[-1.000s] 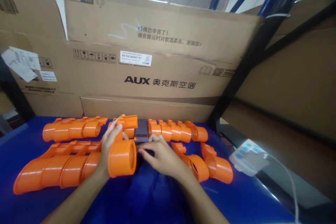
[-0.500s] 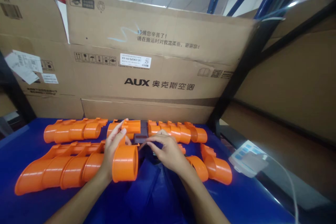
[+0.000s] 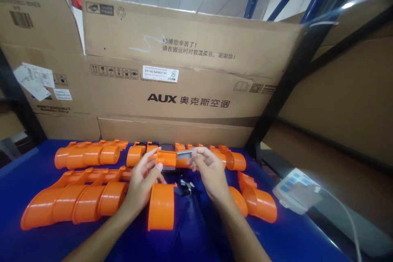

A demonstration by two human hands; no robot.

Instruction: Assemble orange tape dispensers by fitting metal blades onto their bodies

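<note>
An orange plastic ring-shaped part (image 3: 161,208) is in my left hand (image 3: 143,182), its fingers and thumb closed about the upper blocky section. The ring end hangs below that hand, toward me. My right hand (image 3: 211,172) pinches a thin grey metal strip (image 3: 184,154) between thumb and fingers. The strip's left end meets the right edge of the block; whether it reaches inside cannot be made out. Below and between the hands, several small shiny metal pieces (image 3: 188,188) lie on the dark blue surface.
Nested orange parts (image 3: 89,200) lie in rows at left, with more orange parts (image 3: 259,202) at right. A dark tray (image 3: 167,147) sits behind my hands. Cardboard (image 3: 190,110) walls the back. A white-and-blue device (image 3: 297,192) with a cable stands right, near a rack post.
Both hands have risen, and the orange part has shifted right and turned. My right hand now has the grey strip plainly showing at the block's right edge. The view has tilted slightly.
</note>
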